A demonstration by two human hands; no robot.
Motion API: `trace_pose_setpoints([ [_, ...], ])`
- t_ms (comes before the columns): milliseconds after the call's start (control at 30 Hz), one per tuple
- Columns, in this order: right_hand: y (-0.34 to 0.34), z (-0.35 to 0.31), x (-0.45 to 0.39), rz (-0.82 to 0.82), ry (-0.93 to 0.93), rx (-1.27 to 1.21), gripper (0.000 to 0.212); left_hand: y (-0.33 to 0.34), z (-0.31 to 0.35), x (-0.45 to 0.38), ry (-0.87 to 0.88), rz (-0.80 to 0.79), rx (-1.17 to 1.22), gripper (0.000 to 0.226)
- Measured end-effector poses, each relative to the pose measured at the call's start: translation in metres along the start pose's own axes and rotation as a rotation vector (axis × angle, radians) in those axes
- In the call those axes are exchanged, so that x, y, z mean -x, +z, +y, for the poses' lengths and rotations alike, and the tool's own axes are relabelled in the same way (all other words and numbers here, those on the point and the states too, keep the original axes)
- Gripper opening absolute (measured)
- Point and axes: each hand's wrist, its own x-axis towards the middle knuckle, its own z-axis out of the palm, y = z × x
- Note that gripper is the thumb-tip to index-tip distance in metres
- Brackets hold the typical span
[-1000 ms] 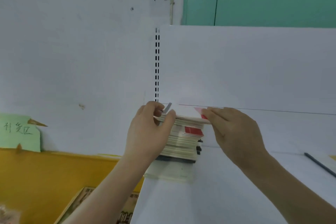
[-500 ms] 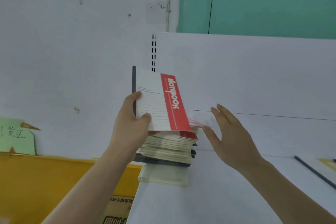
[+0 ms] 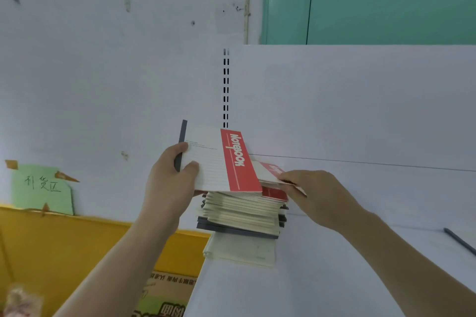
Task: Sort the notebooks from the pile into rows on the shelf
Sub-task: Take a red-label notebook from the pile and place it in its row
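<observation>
Tilted up on its lower edge, a red-and-white notebook (image 3: pixel 221 159) is held above the pile (image 3: pixel 242 211) by the left hand (image 3: pixel 167 185), thumb pinching the front cover and fingers wrapped behind the dark spine, the long axis running from about 11 to 5 o'clock. The next notebook (image 3: pixel 270 172), lying atop the pile, is pinched at its near right corner by the right hand (image 3: pixel 314 195). The pile stands at the left end of the white shelf (image 3: pixel 360 265); bare shelf surface extends toward 3 o'clock, on the right hand's side. That hand is judged nearer to where a row would be laid, so the top copy is likely drawn off rightward
</observation>
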Motion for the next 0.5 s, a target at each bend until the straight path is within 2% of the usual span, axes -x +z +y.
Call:
trace_pose_setpoints([
  [133,-0.008,0.012,-0.001,0.085,0.009,0.011,0.031,-0.006,0.003,-0.004,0.012,0.028,0.019,0.044],
  [233,-0.012,0.018,0.001,0.355,-0.009,0.123,0.036,-0.009,0.006,-0.004,-0.001,0.041,0.045,0.047],
  [333,-0.025,0.016,0.003,0.592,0.073,0.093,0.034,-0.010,0.008,-0.001,-0.010,0.029,0.054,0.055],
  [433,-0.032,-0.003,0.006,0.737,-0.038,0.136,0.022,-0.004,0.008,0.003,-0.019,-0.012,0.088,0.057],
  [500,-0.031,-0.023,0.008,0.755,-0.137,0.159,0.023,0.003,0.011,0.008,-0.041,-0.046,0.144,0.058],
])
